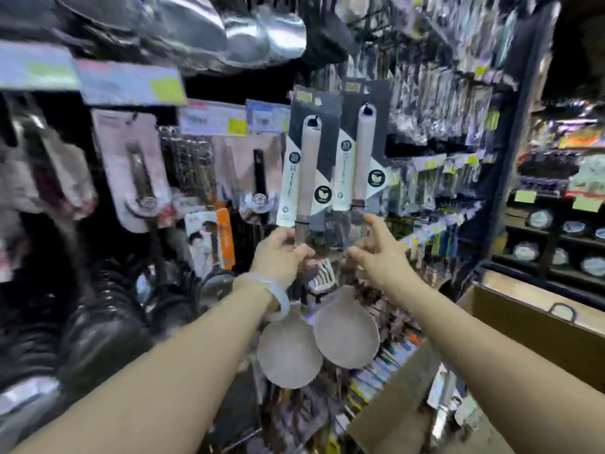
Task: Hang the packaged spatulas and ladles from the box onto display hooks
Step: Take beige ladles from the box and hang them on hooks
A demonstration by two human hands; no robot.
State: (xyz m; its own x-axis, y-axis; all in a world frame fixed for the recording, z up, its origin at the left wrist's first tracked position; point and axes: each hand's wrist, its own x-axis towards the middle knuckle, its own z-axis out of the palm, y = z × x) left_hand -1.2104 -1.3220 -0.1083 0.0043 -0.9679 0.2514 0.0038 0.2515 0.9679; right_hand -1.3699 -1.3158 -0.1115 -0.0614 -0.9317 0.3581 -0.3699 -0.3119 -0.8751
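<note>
- Two packaged ladles are up in front of the display wall, side by side, handles pointing to 12 o'clock and bowls hanging down at 6.
- The left hand (282, 253) grips the left ladle (306, 191) at the neck, just under the backing card, fingers curled round the stem.
- The right hand (376, 253) is at the neck of the right ladle (361, 158). Thumb and forefinger look pinched on it, the other fingers more spread, though the blur makes the contact hard to read.
- Both long axes run pretty much vertical, with a slight lean. The hang holes sit at the very top of the cards, straight up at 12 from each hand.
- The right ladle is higher and looks further into the rack, so my guess is it reaches a hook first. I can't make out any actual display hook behind the cards, it's too smeared.
- The cardboard box (523, 326) sits at about 4 o'clock from the right hand, well apart, open side up.
- Whatever comes next hinges on lifting the cards so the holes line up with a hook above, not on any sideways move.
- More hanging utensils (137, 172) fill the wall out at 9 o'clock.
</note>
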